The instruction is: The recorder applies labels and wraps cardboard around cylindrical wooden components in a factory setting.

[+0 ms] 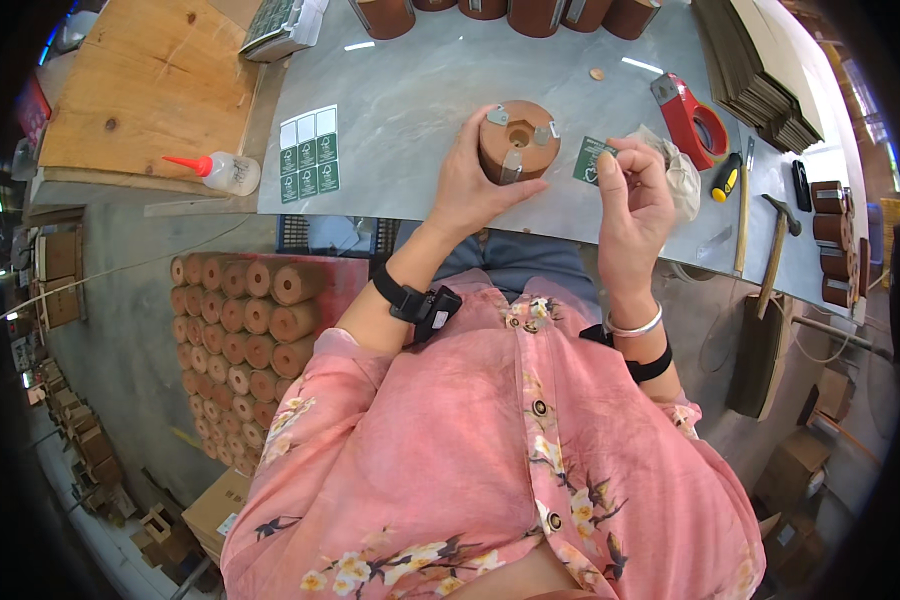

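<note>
My left hand [462,182] wraps round a brown wooden cylinder [540,155] above the grey table. Its upturned round face has a hole in the middle and three metal clips near the rim. A small green label [588,163] with white print is pinched between the thumb and fingers of my right hand [635,195], just right of the cylinder and apart from it. Left of my hands, a sheet of labels [310,165] lies on the table, its top row white and the rows below still green. Beside my right hand is a crumpled pale cloth or bag [682,180].
At right lie a red tape dispenser [692,125], a yellow-black screwdriver [726,178], a hammer [775,245] and stacked cardboard [755,75]. Brown cylinders [535,15] line the far edge. A red-tipped bottle [232,172] stands left; stacked cylinders [255,320] sit below the table.
</note>
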Motion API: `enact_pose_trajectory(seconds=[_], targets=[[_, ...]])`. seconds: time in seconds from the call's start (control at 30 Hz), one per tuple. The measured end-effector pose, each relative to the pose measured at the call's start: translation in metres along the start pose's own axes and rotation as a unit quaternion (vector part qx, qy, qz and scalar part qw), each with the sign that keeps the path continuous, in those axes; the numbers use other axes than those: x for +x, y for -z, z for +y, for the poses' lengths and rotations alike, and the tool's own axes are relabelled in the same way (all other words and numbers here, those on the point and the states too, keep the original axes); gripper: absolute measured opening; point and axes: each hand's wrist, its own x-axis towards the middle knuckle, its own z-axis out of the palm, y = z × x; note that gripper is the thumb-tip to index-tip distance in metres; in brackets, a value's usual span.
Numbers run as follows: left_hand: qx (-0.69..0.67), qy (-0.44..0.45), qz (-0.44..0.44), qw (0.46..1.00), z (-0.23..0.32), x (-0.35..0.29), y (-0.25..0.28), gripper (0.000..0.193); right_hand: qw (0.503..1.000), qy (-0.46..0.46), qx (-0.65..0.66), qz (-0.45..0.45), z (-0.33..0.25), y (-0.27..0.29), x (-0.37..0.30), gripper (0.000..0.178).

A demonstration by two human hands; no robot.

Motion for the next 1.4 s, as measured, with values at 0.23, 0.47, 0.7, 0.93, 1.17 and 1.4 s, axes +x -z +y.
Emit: enact_pose_trajectory(seconds=[0.23, 0.47, 0.7, 0.93, 1.17, 1.4], targets=[[-0.471, 0.232, -0.065, 0.848, 0.002, 0.005, -0.004, 0.063, 0.999, -0.027, 0.014, 0.009, 0.010, -0.005, 0.002, 0.013], [-0.497, 0.248, -0.079, 0.828, -0.005, 0.003, -0.010, 0.059, 0.998, -0.004, -0.050, -0.040, 0.021, -0.038, 0.002, 0.013], [-0.494, 0.244, -0.075, 0.831, -0.002, 0.003, -0.010, 0.060, 0.993, -0.002, -0.112, -0.037, 0.025, -0.047, 0.004, 0.016], [-0.487, 0.238, -0.079, 0.836, -0.001, 0.004, -0.009, 0.061, 0.985, 0.037, -0.163, -0.030, 0.033, -0.051, 0.004, 0.017], [-0.481, 0.235, -0.074, 0.841, -0.003, 0.004, -0.009, 0.063, 0.985, 0.040, -0.168, -0.025, 0.036, -0.053, 0.004, 0.017], [-0.465, 0.227, -0.094, 0.850, -0.002, 0.005, -0.008, 0.066, 0.980, 0.066, -0.189, -0.012, 0.036, -0.056, 0.003, 0.018]])
